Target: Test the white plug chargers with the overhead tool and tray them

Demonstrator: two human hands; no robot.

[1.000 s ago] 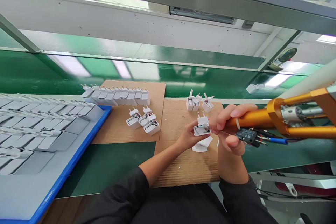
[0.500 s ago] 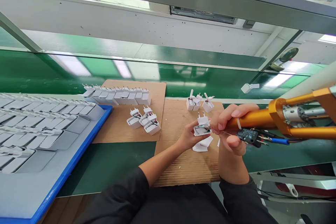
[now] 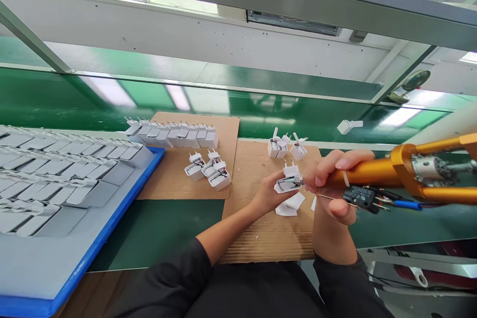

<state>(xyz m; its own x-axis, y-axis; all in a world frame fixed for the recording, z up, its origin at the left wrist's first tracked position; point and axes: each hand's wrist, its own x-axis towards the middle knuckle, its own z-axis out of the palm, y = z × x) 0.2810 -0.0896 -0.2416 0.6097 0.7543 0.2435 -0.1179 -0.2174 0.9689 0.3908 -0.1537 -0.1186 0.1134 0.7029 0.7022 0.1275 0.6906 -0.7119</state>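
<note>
White plug housing point(image 3: 286, 186) sits gripped in my left fingers point(image 3: 275, 179) above the right cardboard sheet point(image 3: 261, 246), its prongs point(image 3: 289, 163) pointing away from me. My right fingers point(image 3: 327, 169) wrap the orange tool point(image 3: 367, 171), whose metal tip point(image 3: 297, 179) is at the housing's right side. 3 more housings point(image 3: 277, 149) stand just beyond, near the sheet's far edge. Cardboard stretches between my forearms point(image 3: 227, 231) to its near edge; left of it, green counter point(image 3: 175, 223) shows as far as the tray's blue rim point(image 3: 113, 221).

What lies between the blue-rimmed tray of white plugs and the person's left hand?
The head view shows three open white plug housings there, on brown cardboard.
</note>
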